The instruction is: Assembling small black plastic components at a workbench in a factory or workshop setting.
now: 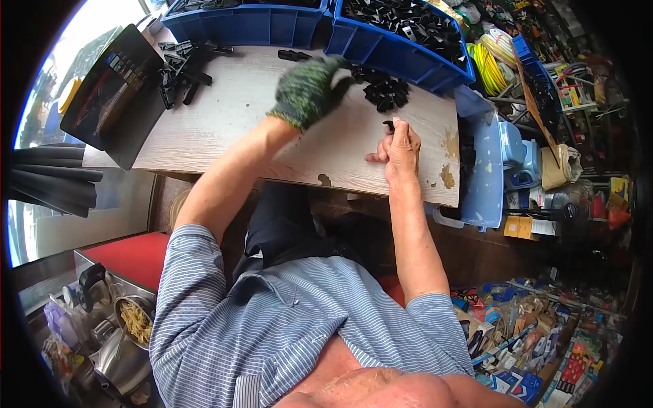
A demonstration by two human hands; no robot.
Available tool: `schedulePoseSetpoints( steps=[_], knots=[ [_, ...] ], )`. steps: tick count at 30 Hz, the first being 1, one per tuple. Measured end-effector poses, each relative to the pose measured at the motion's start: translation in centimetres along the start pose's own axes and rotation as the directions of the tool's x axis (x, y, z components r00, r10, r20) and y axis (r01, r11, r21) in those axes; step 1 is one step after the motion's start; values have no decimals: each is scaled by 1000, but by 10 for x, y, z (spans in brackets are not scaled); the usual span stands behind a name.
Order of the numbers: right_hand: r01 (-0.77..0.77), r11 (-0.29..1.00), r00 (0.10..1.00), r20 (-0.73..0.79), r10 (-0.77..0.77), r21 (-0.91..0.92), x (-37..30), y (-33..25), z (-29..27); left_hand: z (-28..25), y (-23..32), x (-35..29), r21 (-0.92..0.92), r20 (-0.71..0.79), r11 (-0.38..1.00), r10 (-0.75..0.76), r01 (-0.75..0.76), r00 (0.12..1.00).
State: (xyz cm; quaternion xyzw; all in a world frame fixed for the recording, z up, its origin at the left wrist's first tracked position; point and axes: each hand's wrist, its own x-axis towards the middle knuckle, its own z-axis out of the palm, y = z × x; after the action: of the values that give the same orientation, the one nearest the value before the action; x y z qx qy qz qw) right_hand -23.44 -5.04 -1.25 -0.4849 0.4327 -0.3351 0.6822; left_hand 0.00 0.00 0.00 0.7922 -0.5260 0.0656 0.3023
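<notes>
The bare right hand (402,151) pinches 1 small black plastic piece (389,125) near the black plastic heap (386,95), apparently a step of single-piece handling, so the next move calls for steady fingertips, while from here I cannot tell whether the blurred, green-and-black-gloved left hand (307,91) grips anything.

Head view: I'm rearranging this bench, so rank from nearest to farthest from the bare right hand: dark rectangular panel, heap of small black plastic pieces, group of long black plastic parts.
1. Heap of small black pieces: just ahead.
2. Long black parts: far left.
3. Dark rectangular panel: left end.
</notes>
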Motion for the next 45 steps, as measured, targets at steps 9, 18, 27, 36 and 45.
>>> schedulePoseSetpoints(
  steps=[9,18,27,36,45],
  knots=[
    [53,998,996,-75,-50,42,-2,-2,3,4,-43,-10,211,-3,976,51,-49,999],
    [99,995,993,-65,-96,34,-3,0,1,-17,-53,-24,256,-58,966,47,-31,997],
    [92,992,987,-137,-79,89,-5,1,4,-3,9,-63,-429,85,900,-51,83,995],
    [104,988,955,-288,-69,110,-8,10,13,16,82,-83,-763,289,632,145,136,946],
    [342,929,895,-251,-368,-141,-14,17,11,46,88,-100,-507,14,855,134,-109,991]
  ],
)
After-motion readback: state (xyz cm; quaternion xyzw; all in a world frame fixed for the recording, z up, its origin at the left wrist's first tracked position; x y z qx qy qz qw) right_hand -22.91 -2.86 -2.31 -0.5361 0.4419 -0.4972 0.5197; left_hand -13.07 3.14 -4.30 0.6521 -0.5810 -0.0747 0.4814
